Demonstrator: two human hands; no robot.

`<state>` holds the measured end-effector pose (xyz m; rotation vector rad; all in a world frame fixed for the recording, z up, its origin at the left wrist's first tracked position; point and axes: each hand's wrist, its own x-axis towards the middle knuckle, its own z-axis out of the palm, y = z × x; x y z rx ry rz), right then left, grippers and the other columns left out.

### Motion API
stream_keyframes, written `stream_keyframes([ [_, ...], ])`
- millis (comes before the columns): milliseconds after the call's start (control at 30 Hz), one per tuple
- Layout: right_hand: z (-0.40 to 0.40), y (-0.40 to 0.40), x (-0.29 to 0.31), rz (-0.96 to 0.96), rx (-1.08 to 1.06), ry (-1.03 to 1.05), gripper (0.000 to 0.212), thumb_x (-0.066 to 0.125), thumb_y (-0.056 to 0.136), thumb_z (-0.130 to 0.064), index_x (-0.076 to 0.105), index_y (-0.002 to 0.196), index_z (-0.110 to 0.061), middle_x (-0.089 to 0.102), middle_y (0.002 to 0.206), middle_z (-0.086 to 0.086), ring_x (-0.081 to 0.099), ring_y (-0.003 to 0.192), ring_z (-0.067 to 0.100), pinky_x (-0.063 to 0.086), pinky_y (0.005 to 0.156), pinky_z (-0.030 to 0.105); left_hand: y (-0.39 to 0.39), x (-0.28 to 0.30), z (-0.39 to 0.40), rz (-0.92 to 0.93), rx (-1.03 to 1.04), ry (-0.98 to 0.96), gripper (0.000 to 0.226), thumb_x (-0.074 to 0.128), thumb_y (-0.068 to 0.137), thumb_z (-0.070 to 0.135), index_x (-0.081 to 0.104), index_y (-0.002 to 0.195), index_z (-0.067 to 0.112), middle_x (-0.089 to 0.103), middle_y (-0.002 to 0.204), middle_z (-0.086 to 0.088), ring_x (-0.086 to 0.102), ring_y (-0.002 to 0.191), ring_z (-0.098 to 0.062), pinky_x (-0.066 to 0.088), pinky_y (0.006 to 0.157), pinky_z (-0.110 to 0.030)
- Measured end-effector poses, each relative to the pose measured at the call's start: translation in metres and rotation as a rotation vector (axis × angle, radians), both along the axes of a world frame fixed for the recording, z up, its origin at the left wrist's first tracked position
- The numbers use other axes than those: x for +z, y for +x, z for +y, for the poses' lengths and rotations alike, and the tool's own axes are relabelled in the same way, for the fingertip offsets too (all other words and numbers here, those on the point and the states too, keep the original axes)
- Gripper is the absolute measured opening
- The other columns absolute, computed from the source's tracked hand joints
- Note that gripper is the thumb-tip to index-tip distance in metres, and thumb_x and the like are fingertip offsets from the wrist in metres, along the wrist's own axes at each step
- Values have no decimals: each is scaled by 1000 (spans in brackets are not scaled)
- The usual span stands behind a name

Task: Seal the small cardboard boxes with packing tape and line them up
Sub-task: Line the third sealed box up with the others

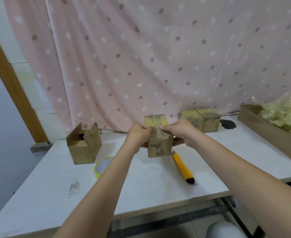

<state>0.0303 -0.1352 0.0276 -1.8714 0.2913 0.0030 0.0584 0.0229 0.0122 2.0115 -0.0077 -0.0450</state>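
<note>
The box is held at table centre, left hand and right hand fingers clamped on its top. Tape should be pressed flat outward from the seam.

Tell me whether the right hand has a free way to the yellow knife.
Probably yes. The right hand grips the box, so it must let go first. The yellow knife lies uncovered on the table just below it, nothing between.
</note>
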Motion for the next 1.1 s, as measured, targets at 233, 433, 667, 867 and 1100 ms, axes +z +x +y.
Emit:
stream_keyframes([
  [233,-47,68,21,-30,-117,-90,36,77,85,-31,60,96,-2,69,83,14,68,59,27,53,43,30,80,15,-58,21,-38,-13,37,62,94,37,63,105,2,74,90,-16,74,70,-30,63,61,-44],
  [433,-76,127,3,38,-117,-276,34,74,88,-32,59,100,-4,65,92,14,67,75,31,57,52,37,138,-9,-98,105,-52,-15,33,60,95,32,58,107,1,71,101,-18,73,76,-34,63,63,-49],
  [667,-128,176,5,-117,-185,-331,18,55,90,-9,63,90,7,66,78,10,60,65,26,53,62,31,184,-43,-127,129,-49,49,15,49,98,15,50,99,1,60,113,-19,69,87,-40,61,60,-39],
  [867,-213,183,-18,-143,-365,-610,34,58,93,-20,59,122,-3,62,120,17,57,113,35,48,93,36,209,-64,-146,73,17,86,30,44,100,24,55,111,-1,61,110,-19,67,92,-41,62,75,-48],
  [1100,-260,189,-58,106,-325,-419,41,70,87,-38,49,104,-8,60,97,12,59,86,28,46,60,28,226,-70,-151,20,83,71,28,45,96,20,61,105,-2,64,104,-20,67,89,-40,62,71,-50],
])
